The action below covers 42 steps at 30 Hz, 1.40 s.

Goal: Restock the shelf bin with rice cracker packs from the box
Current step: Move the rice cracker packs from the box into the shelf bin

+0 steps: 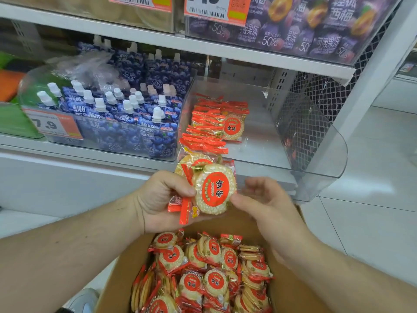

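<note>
My left hand [158,199] grips a small stack of rice cracker packs [214,188], round white crackers in clear wrap with a red label and red-orange ends. My right hand [266,199] touches the right edge of the front pack with thumb and fingers. Both hands hover just in front of the clear plastic shelf bin [316,141], which holds several of the same packs [212,123] along its left side. Directly below my hands stands the open cardboard box [117,279], filled with many more packs [209,274].
A neighbouring clear bin of blue spouted jelly pouches [117,109] sits left of the cracker bin, with an orange price tag [54,125]. The upper shelf [203,48] carries purple jelly packs [293,26]. White floor tiles [372,188] lie to the right.
</note>
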Each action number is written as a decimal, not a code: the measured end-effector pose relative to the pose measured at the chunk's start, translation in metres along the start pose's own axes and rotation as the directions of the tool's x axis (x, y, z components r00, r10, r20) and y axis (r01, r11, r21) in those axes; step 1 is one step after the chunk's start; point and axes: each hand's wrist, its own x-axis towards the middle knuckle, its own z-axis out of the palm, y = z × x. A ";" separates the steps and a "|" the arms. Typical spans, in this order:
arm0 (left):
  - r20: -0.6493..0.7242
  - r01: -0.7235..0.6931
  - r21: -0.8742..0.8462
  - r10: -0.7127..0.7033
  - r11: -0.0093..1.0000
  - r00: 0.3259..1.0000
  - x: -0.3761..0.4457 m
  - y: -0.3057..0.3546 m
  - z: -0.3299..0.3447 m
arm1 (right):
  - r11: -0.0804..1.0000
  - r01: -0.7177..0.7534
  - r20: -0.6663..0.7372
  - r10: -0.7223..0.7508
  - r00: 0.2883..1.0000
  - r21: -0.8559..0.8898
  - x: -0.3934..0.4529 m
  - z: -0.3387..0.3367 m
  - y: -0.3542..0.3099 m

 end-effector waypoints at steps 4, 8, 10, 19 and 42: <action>-0.056 0.115 0.095 -0.110 0.989 0.992 -0.003 0.000 0.005 | 0.537 0.644 0.251 -0.628 0.736 -0.544 0.007 -0.010 -0.010; -0.139 0.174 0.089 -0.160 0.981 0.977 -0.004 -0.005 0.008 | 0.449 0.579 0.332 -0.515 0.790 -0.680 0.011 -0.006 -0.013; -0.165 0.168 0.055 -0.157 0.984 0.974 -0.004 -0.005 0.010 | 0.543 0.532 0.280 -0.480 0.831 -0.650 0.013 -0.006 -0.015; -0.103 0.001 -0.073 -0.008 0.997 0.995 -0.005 0.000 0.011 | 0.774 -0.178 0.202 0.067 0.977 0.608 0.013 -0.010 -0.036; -0.289 -0.064 0.131 0.100 0.989 0.952 0.002 -0.011 0.024 | 0.943 -0.026 0.041 0.013 0.999 0.332 0.011 -0.001 -0.009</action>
